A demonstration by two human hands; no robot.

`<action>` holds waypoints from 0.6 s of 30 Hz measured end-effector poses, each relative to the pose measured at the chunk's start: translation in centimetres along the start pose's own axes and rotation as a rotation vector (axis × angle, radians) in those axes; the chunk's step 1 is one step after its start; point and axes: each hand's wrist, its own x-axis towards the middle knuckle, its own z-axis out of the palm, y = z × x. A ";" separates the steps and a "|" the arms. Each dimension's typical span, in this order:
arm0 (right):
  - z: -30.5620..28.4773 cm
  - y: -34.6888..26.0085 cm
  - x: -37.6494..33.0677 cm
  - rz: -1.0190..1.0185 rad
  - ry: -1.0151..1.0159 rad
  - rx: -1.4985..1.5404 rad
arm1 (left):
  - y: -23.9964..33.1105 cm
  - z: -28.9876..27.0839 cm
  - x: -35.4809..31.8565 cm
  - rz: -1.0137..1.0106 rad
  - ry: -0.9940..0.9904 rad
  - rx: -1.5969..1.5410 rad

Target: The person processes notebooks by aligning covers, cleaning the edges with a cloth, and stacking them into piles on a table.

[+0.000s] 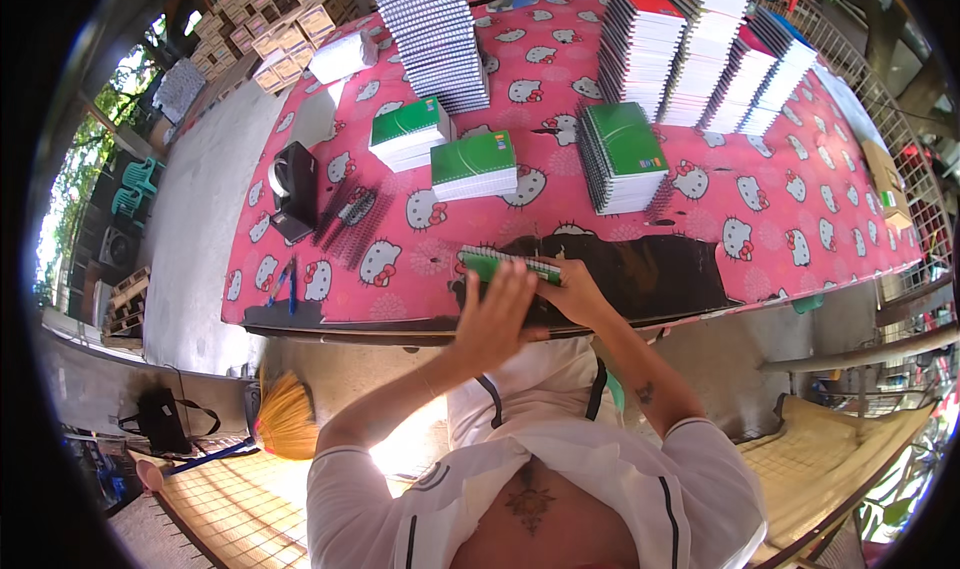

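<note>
Green notebook [505, 263] sits at the near edge of the table [800, 209], spiral binding facing up, just where the pink cartoon-cat tablecloth [420, 259] gives way to a worn black patch [650, 274]. Both hands are on it. Left hand [495, 314] lies flat over the near side, fingers spread and pointing up toward the binding, not curled around anything. Right hand [575, 291] is clamped on the notebook's right end, fingers wrapped at the spiral; exact fingertip contact is hidden by the hand itself. Just beyond, three short stacks of green-cover notebooks: one left [410, 131], one centre [474, 165], a taller one right [622, 155] with its spiral side toward the camera. Left of the notebook, a bundle of loose black spiral coils [350, 221] lies on the cloth, next to a black tape dispenser [293, 187]. Two pens [286, 281] near the left table edge, well apart from the hands. Far side of the table: a tall stack of white spiral notebooks [438, 37] and several tall stacks with red, yellow and blue covers [700, 49]. Cardboard boxes [270, 29] piled beyond the far-left corner. Below the table edge, on the floor: a straw broom [285, 414] and a black bag [160, 416]. Person's white shirt with dark trim fills the lower frame.
</note>
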 end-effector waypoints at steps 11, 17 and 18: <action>-0.2 -1.0 0.0 0.105 -0.055 -0.041 | -1.3 -3.0 4.0 -0.023 0.141 -0.133; -3.6 -3.4 -0.2 -0.116 0.058 0.107 | -2.2 -3.4 5.1 -0.030 0.265 -0.315; -4.2 -3.4 -0.5 -0.029 0.023 0.137 | -2.0 -3.4 5.0 -0.044 0.263 -0.323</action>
